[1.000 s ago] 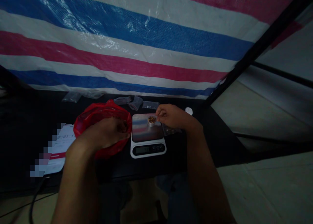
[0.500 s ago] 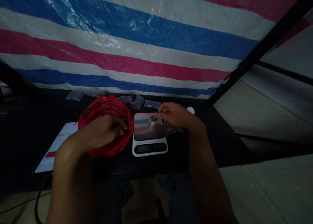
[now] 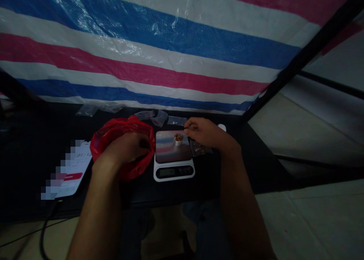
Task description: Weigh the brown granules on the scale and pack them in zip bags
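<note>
My left hand [image 3: 129, 148] reaches down inside a red plastic bag [image 3: 99, 138], its fingers curled. Shadow hides whatever those fingers grip. Right of the bag, a white kitchen scale [image 3: 157, 174] with a metal plate bears a small white cup [image 3: 178, 143] heaped with small golden-brown pieces. My right hand [image 3: 200, 130] hovers at the plate's far right corner, close to the cup, with thumb and forefinger pinched together. What lies in the pinch is too small to name. Below that hand is a clear bag of brownish pieces [image 3: 200, 149].
A phone [image 3: 74, 173] with a lit screen lies left of the red bag, a cable [image 3: 45, 229] near it. Clear plastic bags [image 3: 159, 118] lie along the black table's back edge. A white round lid-like thing [image 3: 222, 127] sits behind my right wrist. Striped sheeting [image 3: 170, 70] hangs behind.
My left hand has sunk deeper into the red bag, its forearm swinging rightward and uncovering more of the phone. The bag's rim has sagged. My right hand has barely moved.
</note>
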### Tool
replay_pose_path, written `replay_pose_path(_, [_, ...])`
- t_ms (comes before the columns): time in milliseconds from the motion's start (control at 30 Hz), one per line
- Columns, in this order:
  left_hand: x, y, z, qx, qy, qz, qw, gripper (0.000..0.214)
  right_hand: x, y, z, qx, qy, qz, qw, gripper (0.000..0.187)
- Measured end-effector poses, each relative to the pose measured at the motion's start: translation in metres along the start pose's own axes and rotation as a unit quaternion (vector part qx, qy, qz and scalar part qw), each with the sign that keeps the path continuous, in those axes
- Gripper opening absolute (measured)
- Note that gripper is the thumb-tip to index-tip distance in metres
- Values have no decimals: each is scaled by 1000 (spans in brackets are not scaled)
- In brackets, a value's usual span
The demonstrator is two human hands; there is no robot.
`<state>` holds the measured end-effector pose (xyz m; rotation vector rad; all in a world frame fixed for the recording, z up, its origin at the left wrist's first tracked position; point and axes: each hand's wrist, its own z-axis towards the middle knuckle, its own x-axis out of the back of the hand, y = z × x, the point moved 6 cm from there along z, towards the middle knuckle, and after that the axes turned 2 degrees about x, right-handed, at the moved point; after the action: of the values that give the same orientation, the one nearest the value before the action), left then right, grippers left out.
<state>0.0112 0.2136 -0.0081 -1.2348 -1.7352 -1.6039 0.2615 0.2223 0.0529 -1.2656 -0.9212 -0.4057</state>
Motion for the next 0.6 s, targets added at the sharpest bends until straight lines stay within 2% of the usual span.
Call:
replay_pose_path(100, [0,-1,-3,29,-50,0,998,26,2,-2,-1,0,6,0,1000,11])
replay_pose_path(200, [3,-2,-7,37,-59,-16,997,30,3,-3,-2,-1,8,-5,1000,12])
replay_pose_path(400, [19,-4,-11,-1,10,-26,1000,23,6,-4,-2,9,15,-12,1000,14])
replay_pose_path(533, [31,10,-15,-52,73,-12,996,23,7,-1,-2,16,20,-8,1000,14])
replay_pose_path(600, [33,20,-17,-76,87,-17,993,22,7,0,-2,16,18,-4,1000,14])
